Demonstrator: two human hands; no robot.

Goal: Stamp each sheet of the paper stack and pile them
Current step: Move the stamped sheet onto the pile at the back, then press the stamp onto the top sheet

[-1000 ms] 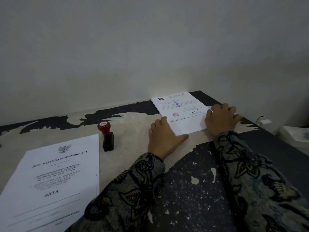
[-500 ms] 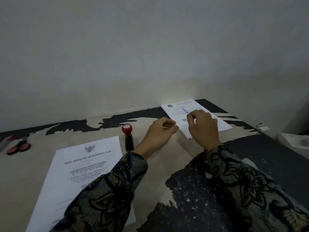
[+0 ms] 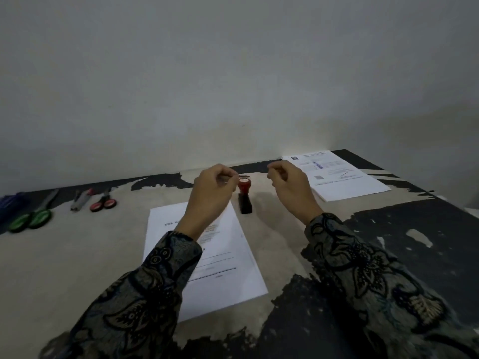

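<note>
While both hands hang in the air above the worn black-and-beige table (image 3: pixel 259 255), the red-knobbed stamp with a black rectangular base (image 3: pixel 245 196) stands upright on the table between them, a little beyond the wrists. The left hand (image 3: pixel 211 195) is raised over the top edge of the white printed paper stack (image 3: pixel 223 257); its fingers are loosely curled and I see nothing in them. The right hand (image 3: pixel 290 190) is the same: fingers loosely curled, nothing held, lifted off the table.

The knob of the stamp is just beside the left fingertips, while the right hand is somewhat further from it, so the left hand looks nearer, though only by a little. The long axis of the stamp is vertical, and its base is long in the direction away from the person, so in my judgement a grasp from above around the knob is what the next move needs.

The stack lies directly at the left of the stamp, its long side running away from the person and slightly tilted. The finished white sheet with a small blue mark and a square code (image 3: pixel 337 177) lies at the far right, near the wall, well apart from the stack. I judge that the next sheet is not yet stamped.
</note>
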